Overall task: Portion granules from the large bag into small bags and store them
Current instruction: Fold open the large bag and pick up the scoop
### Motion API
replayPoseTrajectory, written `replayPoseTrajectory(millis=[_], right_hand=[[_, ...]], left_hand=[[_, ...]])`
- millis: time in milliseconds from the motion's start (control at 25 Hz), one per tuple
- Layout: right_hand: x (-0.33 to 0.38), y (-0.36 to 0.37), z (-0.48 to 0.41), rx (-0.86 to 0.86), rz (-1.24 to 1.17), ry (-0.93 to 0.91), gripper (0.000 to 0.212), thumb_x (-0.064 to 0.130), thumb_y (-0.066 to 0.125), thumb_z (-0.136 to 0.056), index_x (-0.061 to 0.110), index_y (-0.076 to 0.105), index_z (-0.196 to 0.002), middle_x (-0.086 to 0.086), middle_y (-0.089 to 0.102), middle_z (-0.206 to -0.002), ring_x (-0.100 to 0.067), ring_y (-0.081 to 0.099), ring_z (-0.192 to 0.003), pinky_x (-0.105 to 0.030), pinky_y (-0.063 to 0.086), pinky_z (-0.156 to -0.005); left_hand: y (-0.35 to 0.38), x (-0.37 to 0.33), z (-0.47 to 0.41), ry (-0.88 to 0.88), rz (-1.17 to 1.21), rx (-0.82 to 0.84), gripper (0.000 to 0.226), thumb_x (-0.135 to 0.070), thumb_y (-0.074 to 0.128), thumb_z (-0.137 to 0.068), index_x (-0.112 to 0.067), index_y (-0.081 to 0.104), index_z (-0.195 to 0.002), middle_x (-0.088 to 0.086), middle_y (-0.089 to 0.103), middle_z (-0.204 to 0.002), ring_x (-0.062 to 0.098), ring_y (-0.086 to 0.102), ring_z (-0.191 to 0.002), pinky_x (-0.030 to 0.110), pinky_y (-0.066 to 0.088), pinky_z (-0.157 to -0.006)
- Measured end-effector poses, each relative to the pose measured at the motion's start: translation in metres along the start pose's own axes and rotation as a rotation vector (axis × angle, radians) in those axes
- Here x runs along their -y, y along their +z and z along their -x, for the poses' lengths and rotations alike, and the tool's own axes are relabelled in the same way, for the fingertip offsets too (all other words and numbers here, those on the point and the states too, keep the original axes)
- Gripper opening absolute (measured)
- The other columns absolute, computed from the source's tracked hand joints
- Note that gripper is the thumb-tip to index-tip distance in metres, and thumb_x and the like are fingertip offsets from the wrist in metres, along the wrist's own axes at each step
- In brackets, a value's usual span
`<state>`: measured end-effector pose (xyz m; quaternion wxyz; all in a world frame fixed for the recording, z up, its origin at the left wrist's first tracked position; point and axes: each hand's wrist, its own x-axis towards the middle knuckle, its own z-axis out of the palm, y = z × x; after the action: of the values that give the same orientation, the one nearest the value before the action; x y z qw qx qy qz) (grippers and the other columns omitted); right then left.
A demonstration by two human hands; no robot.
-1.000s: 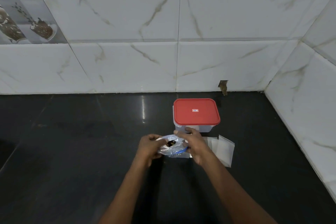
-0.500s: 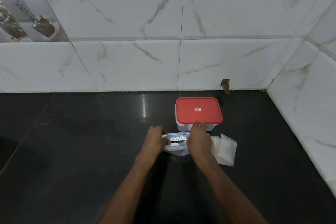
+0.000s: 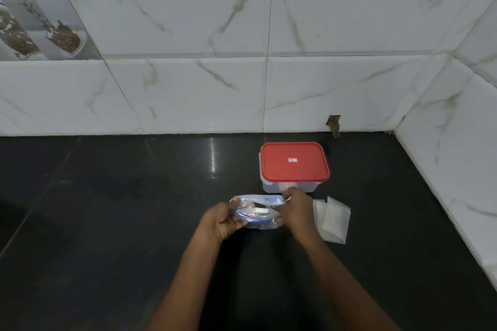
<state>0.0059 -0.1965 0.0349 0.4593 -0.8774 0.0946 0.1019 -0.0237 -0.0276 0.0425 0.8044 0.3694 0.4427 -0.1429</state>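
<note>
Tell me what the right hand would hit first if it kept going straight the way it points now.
Probably the container with the red lid. The right hand grips the plastic bag and points away toward the wall, with the container just beyond its fingers; the gap is hard to judge.

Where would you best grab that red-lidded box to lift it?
Probably by the two short sides of the clear base of the box, from above: the red lid is flat, shut, overhangs, and gives no handle. The right hand crowds its near side.
</note>
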Motion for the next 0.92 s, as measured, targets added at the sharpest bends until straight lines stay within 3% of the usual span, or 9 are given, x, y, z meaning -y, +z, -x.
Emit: replayPoseTrajectory(millis=[80,160,240,360,480,560,640,760,920], right_hand=[[-0.001,-0.007,-0.001,0.11,-0.217,0.037,0.024,0.009,0.078,-0.078,0.005,0.065,-0.098,-0.012,0.069,-0.098,-0.024,0.071,-0.08,-0.045,0.061,-0.071],[-0.001,-0.006,0.003,0.093,0.16,-0.178,0.04,0.02,0.078,-0.08,0.012,0.056,-0.112,-0.003,0.058,-0.113,-0.019,0.064,-0.09,-0.038,0.057,-0.079],[-0.001,-0.002,0.009,0.058,0.594,-0.416,0.039,0.03,0.068,-0.089,0.019,0.05,-0.121,-0.001,0.047,-0.12,-0.02,0.061,-0.096,-0.036,0.054,-0.082],[-0.003,0.004,0.012,0.047,0.733,-0.429,0.024,0.025,0.054,-0.097,0.017,0.058,-0.118,-0.003,0.056,-0.117,-0.022,0.062,-0.098,-0.034,0.052,-0.08],[-0.01,0.01,0.006,0.011,0.237,-0.103,0.017,0.018,0.054,-0.094,0.009,0.069,-0.092,-0.006,0.07,-0.09,-0.021,0.066,-0.082,-0.038,0.056,-0.075],[-0.008,0.009,0.002,0.11,-0.324,0.25,0.013,0.011,0.058,-0.094,0.003,0.067,-0.09,-0.012,0.07,-0.083,-0.023,0.068,-0.074,-0.038,0.059,-0.067],[-0.006,0.003,-0.001,0.259,-0.7,0.535,0.009,0.005,0.056,-0.096,0.0,0.062,-0.093,-0.016,0.068,-0.084,-0.026,0.066,-0.075,-0.039,0.057,-0.068],[-0.007,-0.003,-0.008,0.398,-0.98,0.729,0.013,0.004,0.047,-0.1,-0.002,0.059,-0.103,-0.02,0.067,-0.087,-0.032,0.065,-0.091,-0.045,0.051,-0.083],[-0.015,0.002,-0.01,0.516,-1.063,0.799,0.019,0.008,0.048,-0.099,-0.003,0.064,-0.104,-0.023,0.073,-0.084,-0.036,0.073,-0.071,-0.05,0.059,-0.062]], left_hand=[[-0.004,0.0,0.003,-0.067,-0.008,0.019,0.019,-0.009,0.051,-0.104,0.005,0.058,-0.093,0.023,0.069,-0.078,0.034,0.069,-0.067,0.039,0.056,-0.036],[-0.001,0.003,0.001,-0.01,-0.055,-0.022,0.018,-0.014,0.057,-0.102,0.003,0.059,-0.096,0.02,0.065,-0.086,0.031,0.063,-0.074,0.035,0.056,-0.037],[0.003,0.007,-0.002,0.114,-0.106,-0.074,0.02,-0.017,0.063,-0.099,0.002,0.063,-0.093,0.018,0.066,-0.082,0.029,0.063,-0.07,0.033,0.056,-0.039],[0.007,0.009,-0.002,0.214,-0.169,-0.09,0.022,-0.019,0.062,-0.1,0.002,0.066,-0.095,0.018,0.068,-0.082,0.029,0.065,-0.07,0.037,0.059,-0.056],[0.007,0.012,0.002,0.138,-0.163,-0.05,0.029,-0.023,0.056,-0.103,0.004,0.065,-0.093,0.02,0.068,-0.083,0.031,0.066,-0.072,0.041,0.058,-0.062],[0.006,0.012,0.003,0.028,-0.086,0.015,0.033,-0.024,0.054,-0.103,0.005,0.064,-0.091,0.023,0.072,-0.079,0.035,0.07,-0.067,0.045,0.061,-0.054],[0.005,0.014,0.003,-0.055,0.035,0.096,0.034,-0.024,0.053,-0.104,0.007,0.064,-0.093,0.025,0.073,-0.072,0.037,0.073,-0.057,0.049,0.058,-0.045],[0.001,0.016,0.003,-0.097,0.106,0.152,0.039,-0.025,0.049,-0.105,0.009,0.064,-0.095,0.029,0.074,-0.075,0.038,0.074,-0.057,0.053,0.056,-0.045],[-0.007,0.011,-0.004,-0.074,0.073,0.097,0.037,-0.028,0.051,-0.104,0.006,0.064,-0.095,0.026,0.074,-0.073,0.036,0.074,-0.055,0.051,0.058,-0.045]])
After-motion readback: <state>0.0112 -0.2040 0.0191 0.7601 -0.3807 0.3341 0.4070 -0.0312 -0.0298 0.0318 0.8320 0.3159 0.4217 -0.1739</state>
